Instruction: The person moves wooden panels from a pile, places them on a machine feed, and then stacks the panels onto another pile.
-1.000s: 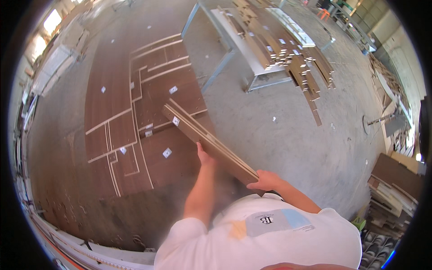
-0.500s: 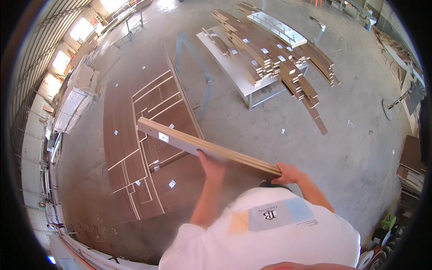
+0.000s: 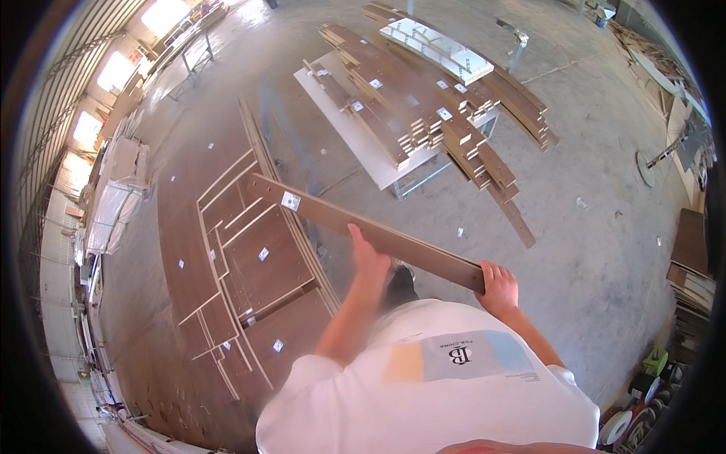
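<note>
A small stack of long, narrow brown boards [image 3: 423, 253] is held slantwise in front of me, with a white label near its far left end. My left hand [image 3: 370, 256] grips the lower edge around the middle, its thumb against the broad face. Around the near right end, the fingers of my right hand [image 3: 499, 289] are closed over the top. On the floor to the left lie large brown panels [image 3: 283, 246] with narrow strips and smaller labelled pieces on them. The far tip of the boards overlaps those panels in view.
Beyond my hands, a low table [image 3: 340, 125] carries stacked brown boards [image 3: 408, 106] and white panels [image 3: 439, 49], some boards jutting past its edge. A metal stand [image 3: 518, 47] is behind it. Wrapped bundles [image 3: 113, 204] line the left; rolls [image 3: 643, 387] sit at lower right.
The boards have tilted, so their broad face now shows more than their edges. My right hand has shifted slightly right, its fingers now over the top. My view has turned a little right.
</note>
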Action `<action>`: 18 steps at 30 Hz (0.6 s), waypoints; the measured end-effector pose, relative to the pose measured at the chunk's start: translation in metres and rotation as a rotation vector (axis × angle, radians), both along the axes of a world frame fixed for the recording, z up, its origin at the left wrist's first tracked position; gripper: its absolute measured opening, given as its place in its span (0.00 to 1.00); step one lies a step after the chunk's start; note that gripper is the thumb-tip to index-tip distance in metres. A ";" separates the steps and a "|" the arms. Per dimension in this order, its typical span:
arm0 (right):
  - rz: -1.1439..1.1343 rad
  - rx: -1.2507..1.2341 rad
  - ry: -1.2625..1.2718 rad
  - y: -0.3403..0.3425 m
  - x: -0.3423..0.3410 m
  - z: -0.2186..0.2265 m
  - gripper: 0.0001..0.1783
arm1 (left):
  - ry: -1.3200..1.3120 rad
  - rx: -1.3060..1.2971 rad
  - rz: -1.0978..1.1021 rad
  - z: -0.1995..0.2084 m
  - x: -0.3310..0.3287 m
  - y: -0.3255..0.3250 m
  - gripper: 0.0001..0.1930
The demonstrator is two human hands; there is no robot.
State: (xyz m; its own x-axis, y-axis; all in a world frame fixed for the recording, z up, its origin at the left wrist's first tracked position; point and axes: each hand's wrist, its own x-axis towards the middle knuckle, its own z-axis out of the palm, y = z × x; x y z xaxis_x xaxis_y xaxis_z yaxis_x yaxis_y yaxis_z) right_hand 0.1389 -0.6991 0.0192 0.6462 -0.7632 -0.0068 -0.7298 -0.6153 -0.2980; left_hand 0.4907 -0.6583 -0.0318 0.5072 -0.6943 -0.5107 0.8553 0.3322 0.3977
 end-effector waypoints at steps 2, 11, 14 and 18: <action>-0.092 0.020 0.012 -0.024 0.010 -0.016 0.39 | 0.009 0.015 -0.051 0.008 0.009 -0.049 0.34; -0.441 0.127 0.062 -0.144 0.118 -0.012 0.36 | -0.087 0.222 -0.260 0.010 0.078 -0.309 0.44; -0.508 0.179 0.082 -0.193 0.162 0.004 0.37 | -0.062 0.210 -0.280 -0.024 0.109 -0.393 0.38; -0.586 0.199 0.091 -0.257 0.209 0.008 0.41 | -0.068 0.413 -0.390 -0.010 0.143 -0.473 0.37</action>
State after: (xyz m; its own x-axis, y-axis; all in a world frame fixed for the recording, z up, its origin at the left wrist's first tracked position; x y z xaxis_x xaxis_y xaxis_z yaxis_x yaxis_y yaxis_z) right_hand 0.3482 -0.9560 0.0269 0.1107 -0.9692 -0.2201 -0.9571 -0.0443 -0.2864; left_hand 0.6336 -1.1312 -0.0416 0.2943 -0.5867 -0.7545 0.8513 -0.1979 0.4860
